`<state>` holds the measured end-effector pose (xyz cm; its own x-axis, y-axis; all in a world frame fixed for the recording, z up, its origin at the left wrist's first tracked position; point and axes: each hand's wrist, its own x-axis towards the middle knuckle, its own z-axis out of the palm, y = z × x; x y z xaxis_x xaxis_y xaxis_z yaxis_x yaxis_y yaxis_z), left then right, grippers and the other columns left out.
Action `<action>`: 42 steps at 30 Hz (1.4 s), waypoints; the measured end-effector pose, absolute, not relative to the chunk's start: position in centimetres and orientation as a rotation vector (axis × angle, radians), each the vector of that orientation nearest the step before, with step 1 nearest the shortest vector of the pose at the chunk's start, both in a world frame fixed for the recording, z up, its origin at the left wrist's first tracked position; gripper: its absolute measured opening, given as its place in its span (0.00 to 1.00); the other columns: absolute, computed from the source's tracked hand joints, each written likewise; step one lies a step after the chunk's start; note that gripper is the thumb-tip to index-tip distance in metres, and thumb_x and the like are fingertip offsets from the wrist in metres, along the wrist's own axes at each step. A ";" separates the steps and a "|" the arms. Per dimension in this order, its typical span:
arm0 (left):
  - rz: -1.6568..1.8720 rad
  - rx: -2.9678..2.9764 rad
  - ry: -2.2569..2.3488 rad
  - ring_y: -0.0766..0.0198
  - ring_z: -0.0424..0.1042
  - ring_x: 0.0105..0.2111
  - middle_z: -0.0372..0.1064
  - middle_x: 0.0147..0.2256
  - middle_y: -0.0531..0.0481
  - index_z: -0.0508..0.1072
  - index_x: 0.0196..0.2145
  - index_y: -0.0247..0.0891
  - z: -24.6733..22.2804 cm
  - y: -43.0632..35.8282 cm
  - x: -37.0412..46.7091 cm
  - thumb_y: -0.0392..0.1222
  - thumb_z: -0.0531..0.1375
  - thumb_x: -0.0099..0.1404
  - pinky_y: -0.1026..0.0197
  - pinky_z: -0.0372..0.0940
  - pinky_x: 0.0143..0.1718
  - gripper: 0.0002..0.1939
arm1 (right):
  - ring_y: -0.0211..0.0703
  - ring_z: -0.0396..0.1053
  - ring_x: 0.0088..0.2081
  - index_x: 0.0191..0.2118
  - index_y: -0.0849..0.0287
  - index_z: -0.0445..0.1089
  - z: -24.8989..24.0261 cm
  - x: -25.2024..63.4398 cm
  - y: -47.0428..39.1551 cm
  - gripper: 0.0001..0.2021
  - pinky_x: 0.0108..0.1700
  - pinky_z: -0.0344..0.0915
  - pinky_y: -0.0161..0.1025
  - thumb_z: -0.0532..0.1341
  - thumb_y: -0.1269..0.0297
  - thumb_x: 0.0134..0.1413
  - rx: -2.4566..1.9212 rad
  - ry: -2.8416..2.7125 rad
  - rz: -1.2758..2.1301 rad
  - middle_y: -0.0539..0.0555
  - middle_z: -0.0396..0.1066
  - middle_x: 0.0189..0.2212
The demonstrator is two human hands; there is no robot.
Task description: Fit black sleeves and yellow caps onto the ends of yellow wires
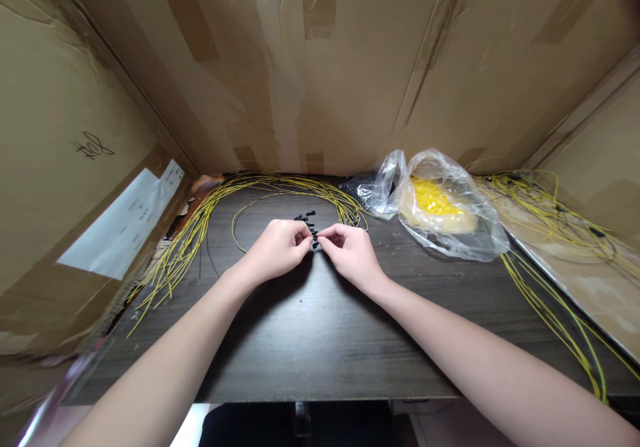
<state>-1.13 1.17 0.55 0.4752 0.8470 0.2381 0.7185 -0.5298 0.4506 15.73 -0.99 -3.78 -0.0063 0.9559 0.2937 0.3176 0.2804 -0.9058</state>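
My left hand (pixel 283 247) and my right hand (pixel 350 250) meet fingertip to fingertip above the middle of the dark table (pixel 320 340). Both are closed in a pinch. A single yellow wire (pixel 234 224) loops round from the back and runs in at my left hand, which appears to grip it. Several small black parts (pixel 311 213) lie just behind and between the fingertips. One black piece is right at my right fingertips, but whether they hold it is hidden.
A bundle of yellow wires (pixel 200 217) curves along the back and left. At the right stand an open clear bag of yellow pieces (pixel 433 197) and a bag of black parts (pixel 367 190). More yellow wires (pixel 545 200) lie on cardboard farther right. Cardboard walls (pixel 310 100) enclose the table.
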 end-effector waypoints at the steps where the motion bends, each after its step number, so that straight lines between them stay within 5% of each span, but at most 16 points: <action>1: 0.633 2.436 1.329 0.66 0.67 0.23 0.73 0.24 0.51 0.75 0.27 0.36 0.5 1.2 -1.1 0.37 0.57 0.62 0.63 0.57 0.27 0.08 | 0.42 0.75 0.32 0.34 0.60 0.77 -3.8 15.7 -1.0 0.06 0.38 0.69 0.38 0.62 0.69 0.53 -1.227 -1.532 0.790 0.54 0.78 0.31; 42: 0.661 2.383 1.394 0.65 0.68 0.23 0.74 0.24 0.50 0.76 0.28 0.36 0.2 1.0 -0.5 0.40 0.56 0.63 0.63 0.57 0.27 0.11 | 0.43 0.76 0.32 0.34 0.60 0.78 -4.0 15.9 -0.7 0.06 0.38 0.71 0.39 0.63 0.68 0.53 -1.257 -1.490 0.809 0.54 0.79 0.32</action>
<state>-0.55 1.02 0.20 0.4229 0.8751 0.2352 0.7361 -0.4832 0.4740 15.89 -0.69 -3.96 0.0227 0.9654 0.2597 0.3080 0.2403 -0.9205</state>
